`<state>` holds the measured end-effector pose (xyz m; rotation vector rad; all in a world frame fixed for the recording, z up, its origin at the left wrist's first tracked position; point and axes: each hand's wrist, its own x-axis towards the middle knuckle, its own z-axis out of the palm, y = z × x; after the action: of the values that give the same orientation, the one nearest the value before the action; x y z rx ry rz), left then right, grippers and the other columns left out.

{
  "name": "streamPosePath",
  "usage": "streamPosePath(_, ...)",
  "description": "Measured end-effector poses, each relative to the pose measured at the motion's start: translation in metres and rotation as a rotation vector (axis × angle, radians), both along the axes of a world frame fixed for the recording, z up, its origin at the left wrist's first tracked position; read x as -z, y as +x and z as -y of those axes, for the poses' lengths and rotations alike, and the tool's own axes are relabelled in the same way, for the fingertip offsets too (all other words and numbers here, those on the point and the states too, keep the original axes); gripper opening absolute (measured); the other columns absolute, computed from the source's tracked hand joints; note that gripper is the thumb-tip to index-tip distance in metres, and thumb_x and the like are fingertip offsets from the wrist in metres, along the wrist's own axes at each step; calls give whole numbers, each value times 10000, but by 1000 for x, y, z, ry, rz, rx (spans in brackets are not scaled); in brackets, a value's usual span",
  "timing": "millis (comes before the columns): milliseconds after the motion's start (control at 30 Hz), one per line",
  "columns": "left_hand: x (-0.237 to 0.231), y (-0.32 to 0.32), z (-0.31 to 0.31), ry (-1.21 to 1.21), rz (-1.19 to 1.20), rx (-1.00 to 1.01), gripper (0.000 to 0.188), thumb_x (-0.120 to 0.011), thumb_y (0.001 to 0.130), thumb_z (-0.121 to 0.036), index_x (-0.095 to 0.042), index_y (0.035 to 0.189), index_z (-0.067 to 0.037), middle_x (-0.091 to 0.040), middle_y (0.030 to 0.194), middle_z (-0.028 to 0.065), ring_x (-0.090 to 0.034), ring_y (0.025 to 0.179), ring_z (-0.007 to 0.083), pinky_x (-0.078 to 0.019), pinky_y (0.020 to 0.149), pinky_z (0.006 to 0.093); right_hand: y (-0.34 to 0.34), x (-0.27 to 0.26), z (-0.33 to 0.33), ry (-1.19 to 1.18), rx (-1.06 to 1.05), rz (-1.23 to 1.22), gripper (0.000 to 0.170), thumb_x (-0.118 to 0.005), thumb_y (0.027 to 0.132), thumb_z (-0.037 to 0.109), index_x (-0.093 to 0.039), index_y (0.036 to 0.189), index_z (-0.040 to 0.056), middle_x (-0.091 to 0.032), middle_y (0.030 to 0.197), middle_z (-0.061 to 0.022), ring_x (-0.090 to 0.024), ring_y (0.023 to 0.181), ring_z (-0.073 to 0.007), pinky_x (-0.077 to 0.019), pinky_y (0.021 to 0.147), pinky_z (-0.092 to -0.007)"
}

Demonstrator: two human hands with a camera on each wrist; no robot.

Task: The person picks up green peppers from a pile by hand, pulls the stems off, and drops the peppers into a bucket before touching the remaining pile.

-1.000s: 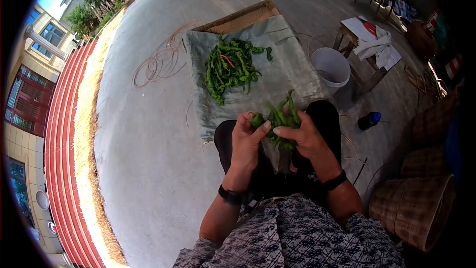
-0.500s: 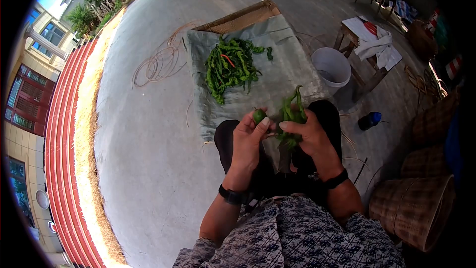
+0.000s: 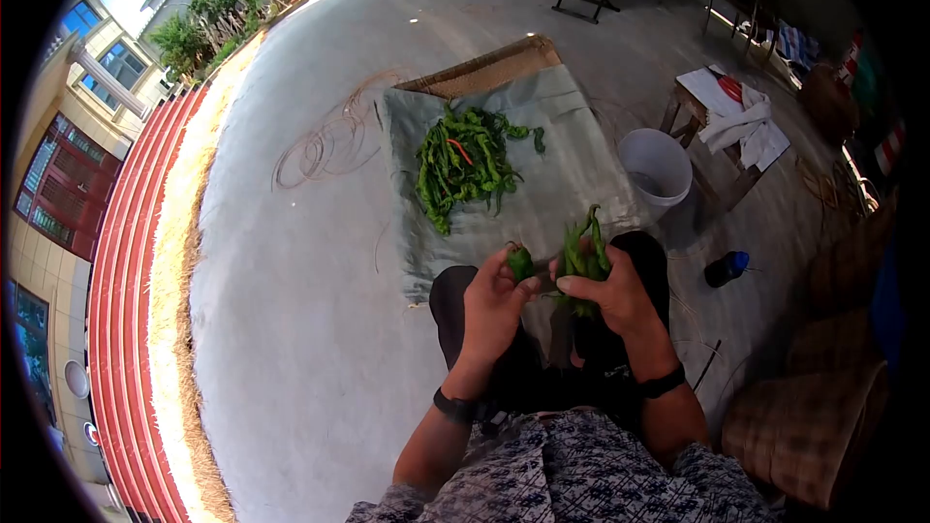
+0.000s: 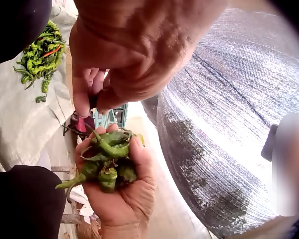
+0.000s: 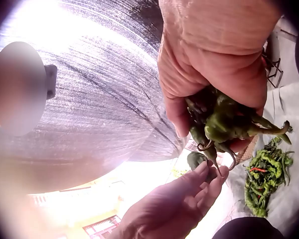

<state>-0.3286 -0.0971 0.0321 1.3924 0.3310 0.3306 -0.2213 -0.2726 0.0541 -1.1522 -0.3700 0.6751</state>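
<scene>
My left hand (image 3: 492,315) holds one green pepper (image 3: 520,261) between thumb and fingers, its stem end pointing up. Close beside it, my right hand (image 3: 625,292) grips a bunch of green peppers (image 3: 587,257), the thumb laid across them. Seen from the left wrist, the bunch (image 4: 108,162) sits in the cupped right palm, several tips and stems sticking out. The right wrist view shows the left fingertips (image 5: 209,174) right at the hanging stems under the bunch. Beyond both hands, a pile of green peppers (image 3: 460,169) with one red pepper (image 3: 459,150) lies on a grey sheet (image 3: 552,145).
The sheet lines a shallow woven tray (image 3: 489,73) on the concrete floor. To its right stand a white bucket (image 3: 655,165) and a small wooden stool (image 3: 722,150) with a white cloth. A dark blue bottle (image 3: 725,269) and wicker baskets (image 3: 804,426) are at the right.
The hands have drawn slightly apart, and the pepper in the left hand now shows separate from the bunch. The head view has tilted, so the scene sits lower in it.
</scene>
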Motion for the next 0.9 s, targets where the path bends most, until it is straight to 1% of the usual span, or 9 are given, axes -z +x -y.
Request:
streamPosePath(100,-7,0,4,202,-39,-102,507,-799,909,1,-541,1343,38,-675,963,72,-697,850,112,-587,724,262,-2,-3,1,-20,-8,5,405,-826,837,-14,-644,1198,-36,-738,1121,-102,-708,1015,-169,-571,913,-329)
streamPosePath(233,-14,0,8,313,-44,-200,528,-872,846,-33,-514,1230,16,-652,898,78,-692,794,125,-585,683,267,-6,-11,0,-35,-2,-17,422,-837,833,-23,-642,1206,-52,-735,1121,-92,-705,1008,-153,-580,893,-308)
streamPosePath(300,-13,0,7,353,-52,-230,539,-885,834,-42,-496,1204,2,-650,892,84,-693,784,136,-585,681,273,-5,-11,1,-37,-37,22,444,-810,837,-35,-642,1248,-45,-732,1169,-112,-705,1052,-173,-572,935,-324)
streamPosePath(400,-16,1,10,415,-68,-245,544,-873,834,-34,-495,1224,-3,-661,911,99,-704,774,158,-586,681,283,-6,-12,2,-13,-76,20,477,-795,838,-43,-637,1288,-46,-727,1203,-119,-702,1080,-176,-567,955,-326)
streamPosePath(500,-26,-1,16,637,-46,-188,432,-802,854,33,-512,1172,0,-686,916,103,-724,779,187,-586,671,316,-9,-14,0,0,-76,19,483,-803,837,-35,-637,1290,-44,-721,1188,-98,-695,1070,-162,-564,941,-318)
streamPosePath(600,-31,-2,23,925,11,-102,390,-754,868,31,-542,1194,-2,-726,996,127,-755,878,245,-596,741,356,-10,-16,3,-66,-89,75,484,-820,831,-15,-640,1280,-35,-713,1152,-70,-684,1047,-147,-560,916,-309)
streamPosePath(700,-37,-2,21,747,-19,17,402,-683,890,66,-553,1264,1,-747,1074,159,-761,960,292,-599,812,381,-11,-16,1,-51,-35,62,457,-858,820,40,-647,1221,-19,-689,1064,-31,-652,970,-110,-548,851,-290)
streamPosePath(800,-40,-3,15,618,46,130,479,-632,897,94,-534,1359,16,-734,1148,172,-747,1042,272,-591,887,376,-9,-9,1,-54,32,75,436,-876,817,76,-643,1175,-8,-666,1007,-10,-627,923,-90,-537,809,-280)
streamPosePath(900,-24,-3,7,397,98,215,524,-607,920,91,-502,1429,29,-706,1223,173,-712,1136,252,-572,955,379,-8,-10,0,-82,54,107,427,-879,816,84,-632,1154,-2,-652,989,-4,-617,911,-85,-531,797,-279)
